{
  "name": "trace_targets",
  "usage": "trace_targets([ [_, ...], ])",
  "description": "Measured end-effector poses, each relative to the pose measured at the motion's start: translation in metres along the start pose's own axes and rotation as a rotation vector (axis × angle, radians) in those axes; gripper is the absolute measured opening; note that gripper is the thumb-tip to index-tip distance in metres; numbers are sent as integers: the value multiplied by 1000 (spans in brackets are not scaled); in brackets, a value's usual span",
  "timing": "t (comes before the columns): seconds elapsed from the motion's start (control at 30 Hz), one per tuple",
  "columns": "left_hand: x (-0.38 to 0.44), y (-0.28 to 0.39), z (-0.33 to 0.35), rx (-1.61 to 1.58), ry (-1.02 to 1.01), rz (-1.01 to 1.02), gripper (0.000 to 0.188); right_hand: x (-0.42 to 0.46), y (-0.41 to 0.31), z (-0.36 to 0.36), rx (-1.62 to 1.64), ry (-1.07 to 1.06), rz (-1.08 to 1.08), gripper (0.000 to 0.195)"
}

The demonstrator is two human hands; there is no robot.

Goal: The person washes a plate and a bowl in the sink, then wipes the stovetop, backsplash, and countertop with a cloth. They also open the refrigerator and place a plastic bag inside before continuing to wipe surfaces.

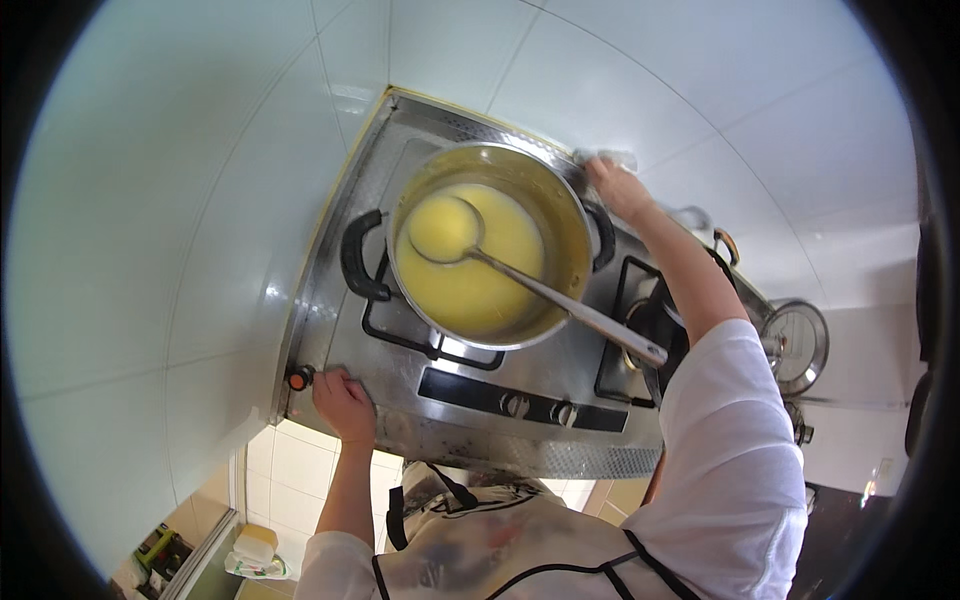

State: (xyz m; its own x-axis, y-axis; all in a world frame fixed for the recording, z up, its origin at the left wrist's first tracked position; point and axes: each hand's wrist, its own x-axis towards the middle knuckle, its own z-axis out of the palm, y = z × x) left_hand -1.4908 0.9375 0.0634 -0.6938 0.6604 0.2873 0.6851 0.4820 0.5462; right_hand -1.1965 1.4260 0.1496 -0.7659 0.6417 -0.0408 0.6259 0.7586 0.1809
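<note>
Over the back edge of the stove, beside the pot, my right hand [615, 184] is closed on a pale, blurred cloth [619, 159], against the tiled wall. My left hand [345, 405] rests at the stove's front left corner, fingers curled beside a small black object with an orange end [299, 379]; whether it grips this is unclear. Between the hands stands a large metal pot [577, 247] with black handles, partly filled with yellow liquid [480, 292]. A metal ladle [555, 295] lies across the pot, its bowl in the liquid and its handle over the right rim.
The pot stands on the left burner of a steel gas stove [352, 337] with two front knobs [516, 406]. A dark pan [660, 322] on the right burner is partly behind my right arm. Tiled walls border the left and back. A glass lid [796, 347] is at the right.
</note>
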Motion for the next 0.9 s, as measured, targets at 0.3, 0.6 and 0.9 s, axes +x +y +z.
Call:
trace_targets([
  [0.3, 5, 6, -1, 92, -76, 42, 11, 35, 2, -15, -220, -78, -496, 51],
  [0.6, 9, 9, -1, 171, -75, 20, 15, 181, -91, -30, 54, 100, -736, 44],
  [0.9, 9, 9, -5, 162, -57, 13, 14, 251, -161, -59, -481, 403, -791, 37],
])
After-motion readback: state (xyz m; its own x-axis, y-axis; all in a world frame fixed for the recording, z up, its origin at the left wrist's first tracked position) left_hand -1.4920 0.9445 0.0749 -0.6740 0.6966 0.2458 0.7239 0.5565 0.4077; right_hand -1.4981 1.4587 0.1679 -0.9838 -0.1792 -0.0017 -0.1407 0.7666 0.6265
